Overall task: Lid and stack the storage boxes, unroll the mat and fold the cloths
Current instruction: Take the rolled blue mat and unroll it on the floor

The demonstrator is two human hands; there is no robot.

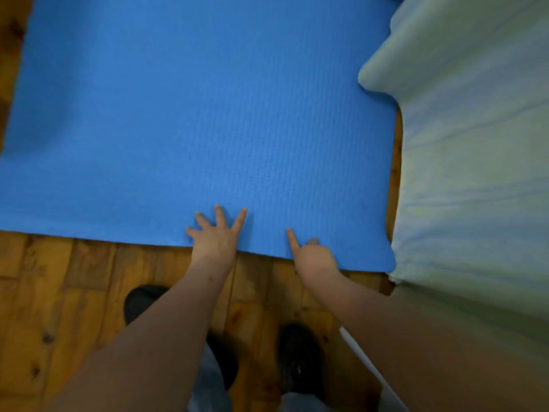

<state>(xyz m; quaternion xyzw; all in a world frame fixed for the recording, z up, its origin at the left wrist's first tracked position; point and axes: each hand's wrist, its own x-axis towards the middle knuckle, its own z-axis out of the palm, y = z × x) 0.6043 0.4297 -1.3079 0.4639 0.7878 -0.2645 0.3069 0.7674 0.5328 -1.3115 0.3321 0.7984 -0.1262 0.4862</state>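
A blue ribbed mat (193,120) lies unrolled and flat on the wooden floor, filling most of the view. Its near edge runs just in front of me. My left hand (215,236) rests on that near edge with the fingers spread straight on the mat. My right hand (312,254) is at the same edge a little to the right, with the index finger stretched out onto the mat and the other fingers tucked out of sight. No storage boxes or cloths are in view.
A bed with a pale greenish sheet (475,144) stands along the mat's right side, its corner overlapping the mat's edge. Wooden floorboards (74,292) lie near me, where my two dark shoes (300,355) stand.
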